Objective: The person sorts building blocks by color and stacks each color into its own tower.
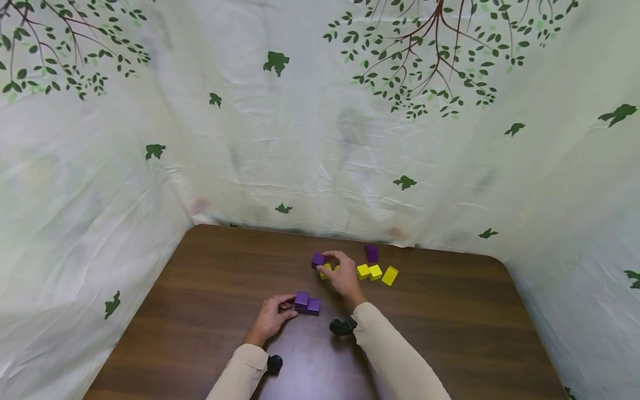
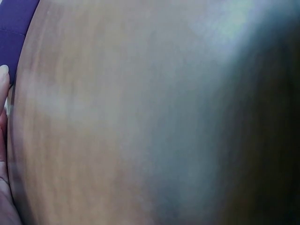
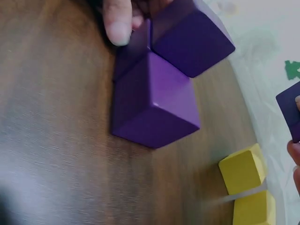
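Note:
My right hand (image 1: 345,278) pinches a purple block (image 1: 318,260) between thumb and fingers, above a row of yellow blocks. At the right edge of the right wrist view, fingertips (image 3: 294,149) grip that purple block. Nearer to me, the left hand (image 1: 271,318) holds the left side of a small purple stack, its thumb against the lower block's front face. One purple block (image 1: 302,299) sits on top at the left; another purple block (image 3: 154,103) lies on the table beside the lower one. In the left wrist view, only a purple edge (image 2: 13,47) and part of the hand show.
To the right of my right hand lie yellow blocks (image 1: 375,272) and a tilted yellow block (image 1: 390,276). Another yellow block (image 1: 325,273) is partly hidden by that hand. A purple block (image 1: 372,253) stands near the table's back edge, before a leaf-patterned cloth (image 1: 320,139).

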Tool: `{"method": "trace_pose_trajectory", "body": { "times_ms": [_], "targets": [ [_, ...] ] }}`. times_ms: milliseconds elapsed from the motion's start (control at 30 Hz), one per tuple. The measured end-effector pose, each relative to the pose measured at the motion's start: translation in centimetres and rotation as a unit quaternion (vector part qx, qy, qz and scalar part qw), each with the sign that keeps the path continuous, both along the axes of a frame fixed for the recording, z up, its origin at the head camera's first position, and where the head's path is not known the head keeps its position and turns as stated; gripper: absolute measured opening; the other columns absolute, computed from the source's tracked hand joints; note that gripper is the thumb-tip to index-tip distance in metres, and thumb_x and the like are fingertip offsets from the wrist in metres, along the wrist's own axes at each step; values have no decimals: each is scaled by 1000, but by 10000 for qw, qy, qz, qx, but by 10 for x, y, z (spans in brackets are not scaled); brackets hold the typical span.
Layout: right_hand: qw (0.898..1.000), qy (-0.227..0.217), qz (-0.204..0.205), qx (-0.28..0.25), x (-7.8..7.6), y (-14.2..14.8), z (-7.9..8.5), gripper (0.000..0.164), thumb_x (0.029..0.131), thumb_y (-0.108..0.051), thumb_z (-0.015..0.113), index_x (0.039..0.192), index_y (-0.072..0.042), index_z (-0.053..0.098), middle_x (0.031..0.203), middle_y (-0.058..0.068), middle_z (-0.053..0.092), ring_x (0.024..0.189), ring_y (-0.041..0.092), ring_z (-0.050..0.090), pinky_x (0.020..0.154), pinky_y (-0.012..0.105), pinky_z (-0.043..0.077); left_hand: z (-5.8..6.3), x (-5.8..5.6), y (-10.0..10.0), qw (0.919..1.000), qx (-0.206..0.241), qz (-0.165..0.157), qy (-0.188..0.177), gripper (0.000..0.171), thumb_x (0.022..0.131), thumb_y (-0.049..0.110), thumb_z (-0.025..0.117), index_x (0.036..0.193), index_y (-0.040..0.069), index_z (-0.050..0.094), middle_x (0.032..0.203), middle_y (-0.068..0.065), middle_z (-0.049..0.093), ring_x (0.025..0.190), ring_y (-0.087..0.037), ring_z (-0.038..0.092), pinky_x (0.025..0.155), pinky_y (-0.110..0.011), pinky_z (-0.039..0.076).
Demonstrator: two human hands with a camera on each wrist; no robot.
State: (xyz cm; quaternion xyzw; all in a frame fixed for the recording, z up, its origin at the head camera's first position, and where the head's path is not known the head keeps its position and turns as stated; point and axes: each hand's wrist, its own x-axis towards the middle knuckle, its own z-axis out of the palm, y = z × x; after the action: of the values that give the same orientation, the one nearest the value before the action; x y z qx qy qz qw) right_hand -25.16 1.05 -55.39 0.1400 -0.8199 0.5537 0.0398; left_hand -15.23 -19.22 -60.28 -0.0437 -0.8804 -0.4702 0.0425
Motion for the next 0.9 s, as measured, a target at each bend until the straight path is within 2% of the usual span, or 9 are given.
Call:
{"method": "trace_pose_trajectory", "body": {
  "times_ms": [233,500,767,900],
  "targets": [
    [9993,-237,-122,-269,23,1,-3,33,81,-14,79,111,-5,67,106,10,67,99,31,64,87,46,51,1,0,-1,9999,9,85,-110,36,74,0,80,108,-1,70,87,-6,67,82,-22,61,77,-33,49],
    [9996,20,-231,-141,42,6,-11,38,77,-15,82,109,-1,68,101,11,70,94,27,66,85,41,51,3,0,0,9999,9,56,-99,36,74,1,80,109,-1,70,87,-6,67,82,-22,62,78,-34,50],
    [9997,-113,-45,-209,60,14,-15,35,79,-18,80,110,-6,69,102,7,69,96,26,65,85,43,52,4,1,1,9999,-153,40,-69,36,74,3,80,108,-1,70,86,-5,68,81,-21,62,78,-36,49],
    [9998,-66,60,-173,66,17,-17,37,78,-17,81,110,-5,69,103,6,69,96,24,64,85,39,51,3,1,2,9999,-153,-1,-6,36,74,3,80,109,-1,70,86,-6,68,81,-20,62,77,-35,50]
  ]
}}
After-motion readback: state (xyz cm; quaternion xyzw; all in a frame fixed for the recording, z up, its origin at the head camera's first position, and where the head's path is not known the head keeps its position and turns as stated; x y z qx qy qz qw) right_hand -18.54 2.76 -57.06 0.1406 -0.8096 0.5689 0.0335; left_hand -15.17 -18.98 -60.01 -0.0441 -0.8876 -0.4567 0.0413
